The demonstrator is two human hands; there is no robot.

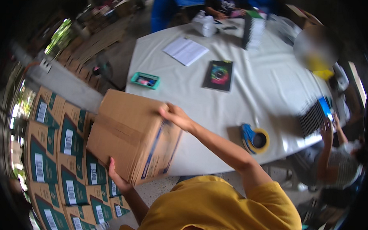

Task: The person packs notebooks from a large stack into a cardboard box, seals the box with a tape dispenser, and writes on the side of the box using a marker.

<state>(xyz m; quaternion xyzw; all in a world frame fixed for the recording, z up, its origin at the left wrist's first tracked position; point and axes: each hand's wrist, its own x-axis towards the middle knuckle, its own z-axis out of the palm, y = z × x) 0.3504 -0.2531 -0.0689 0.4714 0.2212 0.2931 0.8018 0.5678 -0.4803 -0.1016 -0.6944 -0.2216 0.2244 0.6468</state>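
A closed brown cardboard box [123, 121], taped along its top seam, is held tilted between my two hands at the table's left edge. My left hand [118, 176] grips its near lower side, the thumb up along the cardboard. My right hand [176, 116] clasps the upper right corner, fingers bent over the edge. Blue and dark print marks the box's right side. Whether the box's underside rests on anything is hidden.
Stacked brown-and-green cartons [71, 147] rise at left. On the white-covered table [173, 82] lie a green tray [145, 80], papers [186, 51], a dark notebook [217, 75] and a tape dispenser [254, 138]. At right a co-worker handles a stack of spiral-bound books [312, 119]; another person sits across.
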